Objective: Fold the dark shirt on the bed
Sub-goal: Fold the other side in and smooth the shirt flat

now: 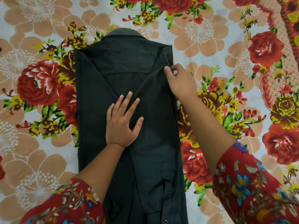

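From the head camera, the dark shirt (100, 94) lies long and flat on the bed (226, 46), with both sides tucked in. The left hand (123, 122) rests on its middle, fingers (129, 99) straight and spread, I think to stop the cloth sliding. The right hand (181, 81) pinches the shirt's edge (likely to pull the fold neat). The collar (124, 33) sits far past the fingers. Only the flowery bed shows round them; nothing stands in their way.
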